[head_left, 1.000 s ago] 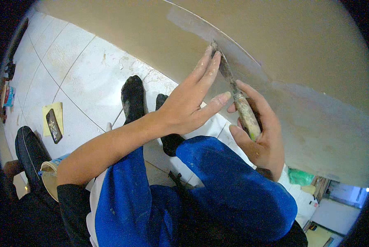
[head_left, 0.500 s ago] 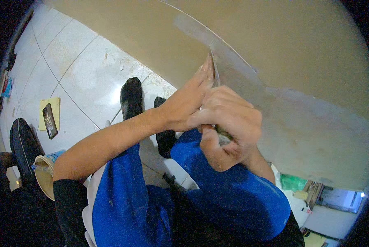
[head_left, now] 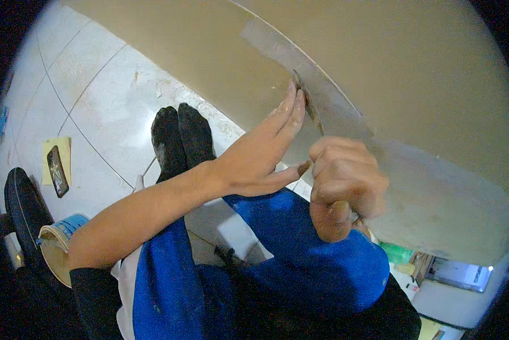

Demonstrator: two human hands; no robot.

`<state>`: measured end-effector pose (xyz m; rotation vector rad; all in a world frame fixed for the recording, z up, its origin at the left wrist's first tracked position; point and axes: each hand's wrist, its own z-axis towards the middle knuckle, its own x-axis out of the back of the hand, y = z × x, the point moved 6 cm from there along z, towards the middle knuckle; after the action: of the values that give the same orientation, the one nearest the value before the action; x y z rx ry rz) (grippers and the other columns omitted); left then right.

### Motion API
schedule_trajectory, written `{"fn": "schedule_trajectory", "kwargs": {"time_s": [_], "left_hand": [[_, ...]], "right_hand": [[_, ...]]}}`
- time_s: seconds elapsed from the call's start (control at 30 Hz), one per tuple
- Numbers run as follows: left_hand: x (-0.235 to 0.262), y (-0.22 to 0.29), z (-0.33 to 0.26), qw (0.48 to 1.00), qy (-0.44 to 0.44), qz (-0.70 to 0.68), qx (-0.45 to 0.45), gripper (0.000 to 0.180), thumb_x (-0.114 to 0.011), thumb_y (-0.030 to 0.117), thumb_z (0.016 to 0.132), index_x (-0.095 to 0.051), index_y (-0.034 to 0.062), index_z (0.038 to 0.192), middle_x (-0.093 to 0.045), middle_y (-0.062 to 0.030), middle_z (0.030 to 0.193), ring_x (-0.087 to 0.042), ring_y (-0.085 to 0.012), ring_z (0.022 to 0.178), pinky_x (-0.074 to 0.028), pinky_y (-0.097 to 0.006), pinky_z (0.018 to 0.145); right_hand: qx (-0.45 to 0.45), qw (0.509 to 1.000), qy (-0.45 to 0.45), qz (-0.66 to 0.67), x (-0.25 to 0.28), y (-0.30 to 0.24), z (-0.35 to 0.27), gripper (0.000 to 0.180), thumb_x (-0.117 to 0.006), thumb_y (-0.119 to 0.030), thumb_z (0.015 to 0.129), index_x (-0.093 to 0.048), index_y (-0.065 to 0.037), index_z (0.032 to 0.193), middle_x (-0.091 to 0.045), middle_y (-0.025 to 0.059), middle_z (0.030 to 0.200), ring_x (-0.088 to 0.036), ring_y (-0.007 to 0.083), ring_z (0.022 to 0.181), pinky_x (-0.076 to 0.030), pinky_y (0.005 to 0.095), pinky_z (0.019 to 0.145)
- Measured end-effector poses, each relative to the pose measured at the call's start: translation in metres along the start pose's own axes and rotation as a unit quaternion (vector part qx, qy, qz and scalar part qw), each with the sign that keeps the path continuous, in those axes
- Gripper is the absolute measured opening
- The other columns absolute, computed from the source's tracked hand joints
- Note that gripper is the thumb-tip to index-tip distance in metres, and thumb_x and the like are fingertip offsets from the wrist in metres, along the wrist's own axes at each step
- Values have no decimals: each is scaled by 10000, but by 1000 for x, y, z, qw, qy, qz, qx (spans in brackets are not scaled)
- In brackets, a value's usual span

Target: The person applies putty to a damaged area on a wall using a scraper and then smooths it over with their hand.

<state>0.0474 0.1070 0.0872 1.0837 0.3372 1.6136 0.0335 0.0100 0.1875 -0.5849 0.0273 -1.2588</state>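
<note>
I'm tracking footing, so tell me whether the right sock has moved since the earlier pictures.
Yes: against the phone lying on the floor, the right sock has shifted left and forward, close beside the left sock.

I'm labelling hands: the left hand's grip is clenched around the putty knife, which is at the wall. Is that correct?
Not quite: the head view shows the right hand's grip clenched around the putty knife, which is at the wall, as you say.
</note>
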Motion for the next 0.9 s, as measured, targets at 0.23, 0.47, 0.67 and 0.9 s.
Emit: {"fn": "schedule_trajectory", "kwargs": {"time_s": [0.23, 0.47, 0.67, 0.9], "left_hand": [[6, -6, -9, 1000, -27, 13, 3, 984, -637, 352, 923, -44, -130, 1544, -3, -429, 1579, -121, -538, 1485, -191, -463, 1238], [0, 0, -2, 998, -65, 13, -1, 1011, -616, 425, 944, -12, -110, 1553, 42, -428, 1580, -54, -523, 1499, -163, -461, 1244], [4, -37, -9, 966, -141, 17, 217, 1096, -626, 482, 938, 36, -167, 1523, 58, -431, 1581, -33, -483, 1521, -142, -460, 1248], [-9, -8, -15, 981, -168, -3, 97, 1049, -721, 373, 894, -51, -48, 1584, 3, -363, 1624, 7, -461, 1531, -117, -485, 1251]], "right_hand": [[56, 994, -64, 71, -17, 5, 11, 213, -574, -99, 850, -555, -24, 651, -467, 46, 530, -446, 194, 427, -390, 334, 452], [71, 997, -17, 36, -2, -2, 14, 147, -560, -71, 768, -578, 23, 657, -487, 66, 543, -438, 201, 433, -367, 336, 449], [-112, 983, 120, -77, 16, 45, -21, 196, -622, -111, 804, -590, 39, 681, -556, 115, 592, -558, 249, 534, -475, 351, 564], [-168, 985, 44, -10, 17, 44, -43, 124, -655, -58, 787, -630, 16, 690, -672, 132, 695, -640, 216, 642, -525, 335, 645]]}}
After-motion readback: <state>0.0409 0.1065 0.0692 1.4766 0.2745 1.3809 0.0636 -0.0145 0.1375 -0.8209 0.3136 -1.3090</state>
